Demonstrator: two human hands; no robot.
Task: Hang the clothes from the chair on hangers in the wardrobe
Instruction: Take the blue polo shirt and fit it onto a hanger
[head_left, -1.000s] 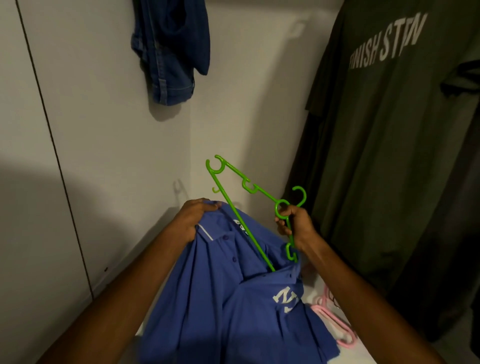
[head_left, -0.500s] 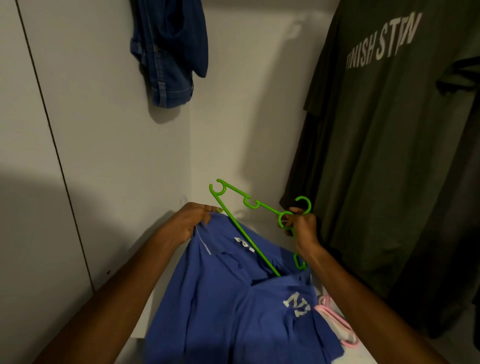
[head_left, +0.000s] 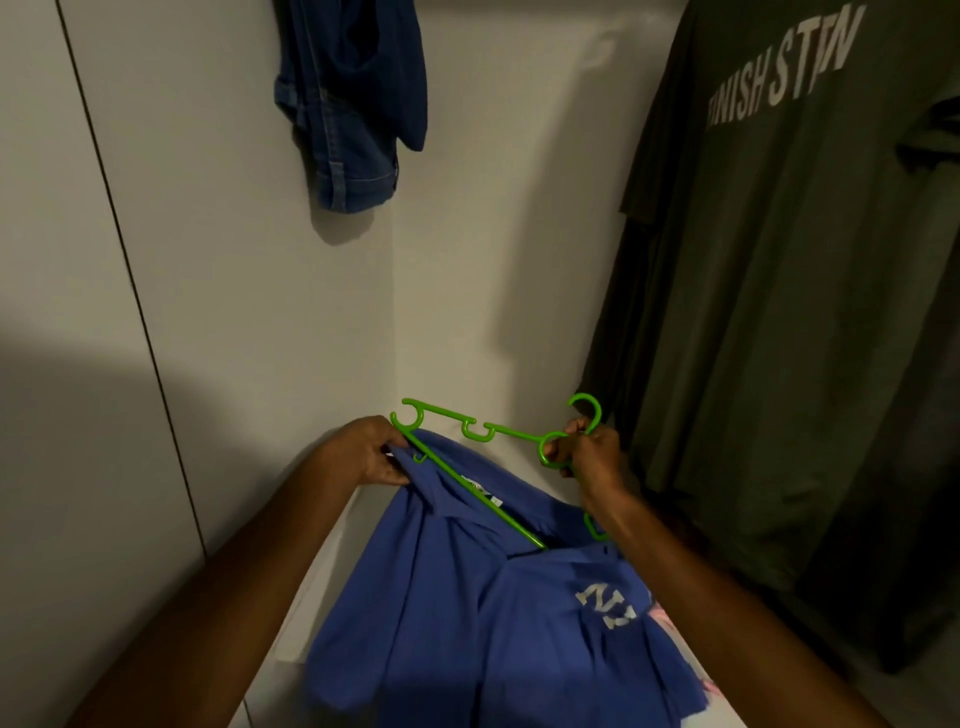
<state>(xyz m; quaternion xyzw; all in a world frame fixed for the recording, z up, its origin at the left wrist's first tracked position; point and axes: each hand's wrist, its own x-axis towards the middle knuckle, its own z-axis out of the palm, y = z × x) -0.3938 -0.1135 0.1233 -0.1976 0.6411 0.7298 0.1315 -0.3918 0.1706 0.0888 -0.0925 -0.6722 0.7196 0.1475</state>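
A blue polo shirt (head_left: 467, 613) with white letters on the chest lies on the white wardrobe shelf (head_left: 332, 561) in front of me. My left hand (head_left: 363, 454) pinches the shirt's left shoulder next to the collar. A green plastic hanger (head_left: 498, 431) lies tilted across the neck opening, its lower bar running down into the collar. My right hand (head_left: 592, 457) grips the hanger at its neck, just below the hook.
A dark olive T-shirt (head_left: 789, 312) with white lettering hangs close on the right. Blue denim (head_left: 353, 104) hangs at the top against the white corner walls. A pink hanger (head_left: 670, 618) peeks out from under the blue shirt on the right.
The hanger has dropped lower and flattened, its left end now at the shirt's left shoulder by my left hand. My right hand shifted right and down with it.
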